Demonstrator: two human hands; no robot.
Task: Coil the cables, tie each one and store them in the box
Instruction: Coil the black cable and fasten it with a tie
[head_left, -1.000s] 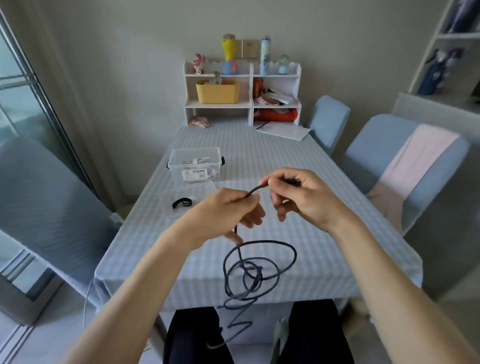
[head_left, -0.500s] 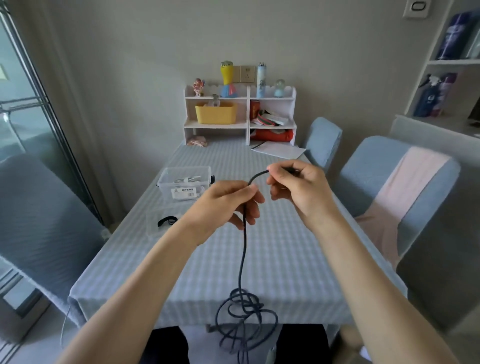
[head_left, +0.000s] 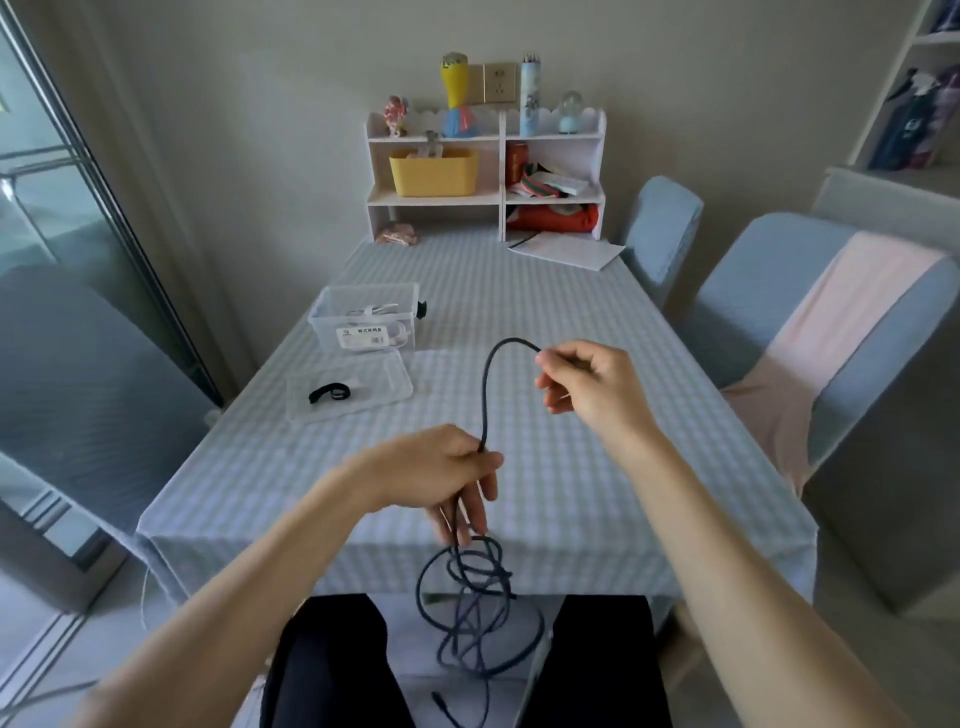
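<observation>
Nearest you, the loose tangle of the thin dark blue-black cable (head_left: 470, 587) hangs off the near table edge above your dark-trousered lap (head_left: 332, 660). Your left hand (head_left: 441, 470) pinches the cable between thumb and forefinger, its other fingers pointing downward alongside the strand. From there the cable arches up to your right hand (head_left: 587, 384), whose curled fingertips grip its end.

The table carries a pale blue checked cloth (head_left: 571, 467). Left of centre lies a flat clear plastic lid (head_left: 384, 382) with a black strap tie (head_left: 330, 392) on it. Just beyond stands the clear plastic storage box (head_left: 363, 322), holding white cables. Farther back, white paper sheets (head_left: 566, 250) lie before a white desktop shelf unit (head_left: 485, 176) against the grey wall, with a yellow bin (head_left: 434, 171) inside. Blue-covered chairs (head_left: 779, 322) flank the right side.
</observation>
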